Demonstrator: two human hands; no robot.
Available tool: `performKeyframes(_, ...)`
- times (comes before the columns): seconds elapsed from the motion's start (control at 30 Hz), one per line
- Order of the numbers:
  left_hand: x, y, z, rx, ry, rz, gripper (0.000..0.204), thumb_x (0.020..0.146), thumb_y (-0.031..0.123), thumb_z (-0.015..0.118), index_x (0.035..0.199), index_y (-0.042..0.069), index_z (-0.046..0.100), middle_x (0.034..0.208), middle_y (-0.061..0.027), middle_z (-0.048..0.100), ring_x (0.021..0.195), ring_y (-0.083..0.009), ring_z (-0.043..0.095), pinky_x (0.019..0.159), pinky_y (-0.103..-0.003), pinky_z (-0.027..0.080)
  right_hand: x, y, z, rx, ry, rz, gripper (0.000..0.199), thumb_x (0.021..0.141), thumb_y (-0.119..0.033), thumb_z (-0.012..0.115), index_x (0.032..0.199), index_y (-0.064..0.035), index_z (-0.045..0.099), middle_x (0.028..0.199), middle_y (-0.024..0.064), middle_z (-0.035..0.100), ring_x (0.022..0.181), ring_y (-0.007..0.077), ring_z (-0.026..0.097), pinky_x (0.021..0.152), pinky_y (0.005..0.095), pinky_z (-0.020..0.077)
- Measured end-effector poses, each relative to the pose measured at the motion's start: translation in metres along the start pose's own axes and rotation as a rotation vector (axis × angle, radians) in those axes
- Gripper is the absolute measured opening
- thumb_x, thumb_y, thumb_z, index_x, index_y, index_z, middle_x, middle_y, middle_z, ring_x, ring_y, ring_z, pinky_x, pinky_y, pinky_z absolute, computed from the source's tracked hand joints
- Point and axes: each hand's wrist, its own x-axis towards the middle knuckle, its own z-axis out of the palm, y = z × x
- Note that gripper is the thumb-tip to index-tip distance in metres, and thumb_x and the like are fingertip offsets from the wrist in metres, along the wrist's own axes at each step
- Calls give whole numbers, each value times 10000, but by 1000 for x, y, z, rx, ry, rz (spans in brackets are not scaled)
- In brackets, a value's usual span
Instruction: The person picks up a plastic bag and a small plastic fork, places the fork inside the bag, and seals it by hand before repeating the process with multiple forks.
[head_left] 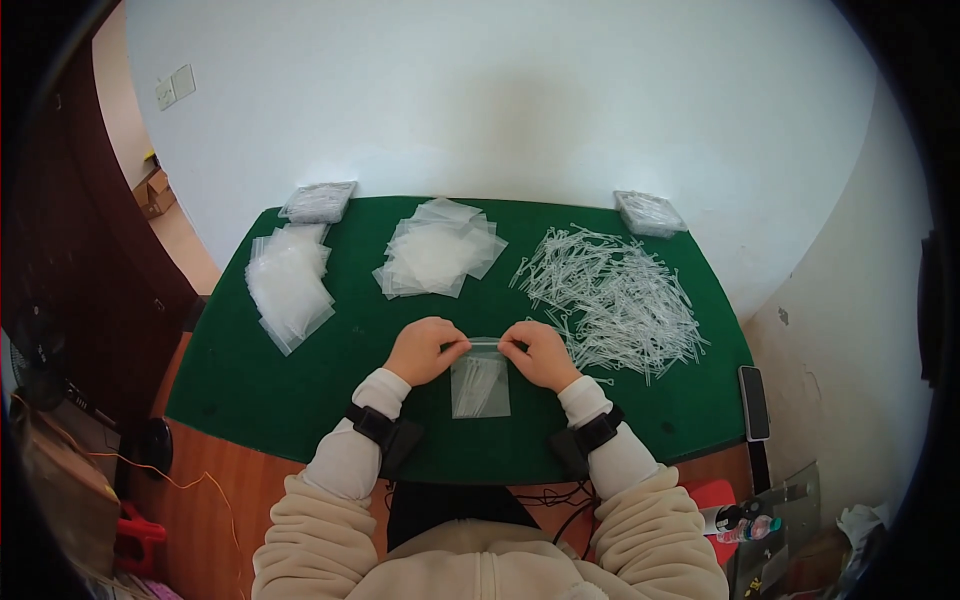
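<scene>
A small clear zip bag (481,390) lies near the front middle of the green table, with several thin clear sticks inside it. My left hand (428,349) pinches the top left corner of this bag. Its top right corner is pinched by my right hand (540,354), so the top edge runs straight between my fingers. Right of my right hand spreads a big loose heap of clear plastic sticks with looped ends (615,300). Beyond my hands lies a pile of flat clear bags (436,250), and a fanned stack of similar bags (288,285) is to the left.
Clear packs stand at the back left (319,202) and back right (650,213) of the green table (350,380), against the white wall. A phone (754,403) is at the right edge. Beside me, lower right, are a plastic bottle (750,530) and a red stool.
</scene>
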Motion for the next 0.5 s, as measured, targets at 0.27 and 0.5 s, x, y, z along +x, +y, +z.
performKeyframes(0.27,-2,-3,0,4,86,-101,149,776,200,620,727,59,612,706,-71,574,704,-264,560,614,-364,440,-1,-8,4,148,149,49,107,759,-108,645,812,-22,609,723,72,530,647,196,526,574,287,416)
performKeyframes(0.5,0,9,4,-67,-16,-40,128,779,158,624,740,38,605,716,-98,561,683,-275,552,608,-344,433,-1,-9,3,91,142,45,110,738,-112,673,797,-43,609,729,51,478,631,175,497,561,278,403)
